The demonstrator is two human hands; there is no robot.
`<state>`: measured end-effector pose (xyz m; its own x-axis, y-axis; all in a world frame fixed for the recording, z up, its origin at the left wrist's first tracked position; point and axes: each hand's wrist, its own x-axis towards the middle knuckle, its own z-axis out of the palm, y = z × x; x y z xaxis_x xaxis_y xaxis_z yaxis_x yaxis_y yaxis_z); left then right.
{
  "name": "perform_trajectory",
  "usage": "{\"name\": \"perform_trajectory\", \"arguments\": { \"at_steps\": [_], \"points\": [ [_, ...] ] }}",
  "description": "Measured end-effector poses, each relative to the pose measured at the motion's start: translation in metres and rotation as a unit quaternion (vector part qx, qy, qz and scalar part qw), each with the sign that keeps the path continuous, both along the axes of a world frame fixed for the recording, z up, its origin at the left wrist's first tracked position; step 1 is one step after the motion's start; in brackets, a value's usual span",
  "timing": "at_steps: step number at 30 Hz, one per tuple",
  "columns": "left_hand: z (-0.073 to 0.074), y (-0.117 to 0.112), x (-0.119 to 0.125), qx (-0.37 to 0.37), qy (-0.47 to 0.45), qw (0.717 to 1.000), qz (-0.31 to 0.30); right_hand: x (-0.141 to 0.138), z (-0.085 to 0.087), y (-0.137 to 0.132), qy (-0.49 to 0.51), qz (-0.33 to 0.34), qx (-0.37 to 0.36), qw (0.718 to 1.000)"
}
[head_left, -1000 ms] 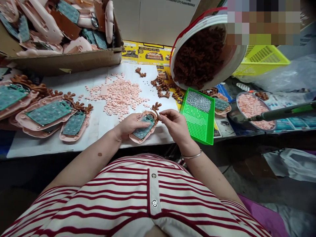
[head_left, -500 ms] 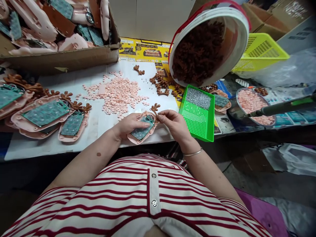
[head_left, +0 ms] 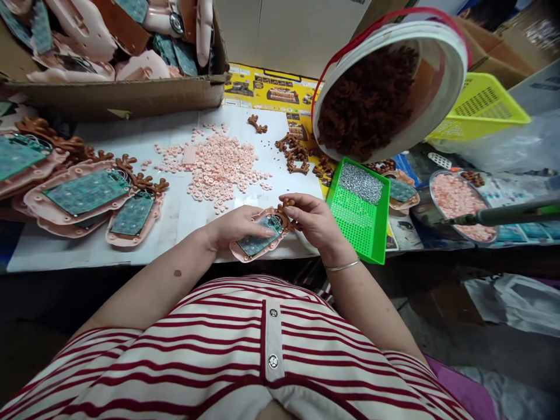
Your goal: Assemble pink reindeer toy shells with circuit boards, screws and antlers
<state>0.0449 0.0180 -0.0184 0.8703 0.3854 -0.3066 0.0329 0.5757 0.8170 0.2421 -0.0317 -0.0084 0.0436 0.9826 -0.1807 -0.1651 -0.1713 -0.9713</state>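
Near the table's front edge, my left hand [head_left: 236, 228] is closed on a pink plastic shell [head_left: 240, 252] with a green circuit board [head_left: 261, 238] in it, thumb lying over the board. My right hand [head_left: 315, 219] pinches a brown antler piece [head_left: 286, 204] at the shell's upper right end. The antler piece touches the shell there; its seating is partly hidden by my fingers. Beyond my hands lies a heap of small pink plastic parts [head_left: 223, 166]. More brown antler pieces [head_left: 295, 153] lie to the right of the heap.
A tilted white bucket [head_left: 441, 76] holds many brown pieces. The green basket [head_left: 378, 233] contains small metal screws [head_left: 361, 182]. Shells with boards and antlers [head_left: 83, 195] are stacked left, below a cardboard box [head_left: 131, 99]. A screwdriver [head_left: 503, 214] juts in over a bowl of pink parts [head_left: 457, 198].
The antler piece, upright before, is now tilted down against the shell's end, with my right fingers shifted onto its top. The shell has turned slightly clockwise. The camera view has shifted a little.
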Motion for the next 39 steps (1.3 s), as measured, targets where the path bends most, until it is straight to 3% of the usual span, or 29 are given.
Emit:
{"name": "perform_trajectory", "arguments": {
  "at_steps": [5,18,22,27,39],
  "points": [
    [0.004,0.001,-0.001,-0.012,0.004,1.0,-0.018,0.002,-0.007,0.003,0.016,0.037,0.003,0.999],
    [0.0,-0.003,0.001,0.066,0.067,0.995,0.039,-0.01,-0.007,0.004,-0.046,-0.018,0.0,0.999],
    [0.003,-0.001,0.0,0.018,0.02,0.999,0.021,-0.013,-0.009,0.007,-0.009,-0.014,-0.023,1.0],
    [0.006,0.0,-0.002,-0.025,0.008,0.998,0.061,-0.013,-0.007,-0.002,0.036,-0.052,-0.026,0.998],
    [-0.001,-0.003,0.0,0.029,0.033,0.996,0.077,-0.017,-0.023,-0.016,-0.12,-0.089,0.046,0.988]
  ]
}}
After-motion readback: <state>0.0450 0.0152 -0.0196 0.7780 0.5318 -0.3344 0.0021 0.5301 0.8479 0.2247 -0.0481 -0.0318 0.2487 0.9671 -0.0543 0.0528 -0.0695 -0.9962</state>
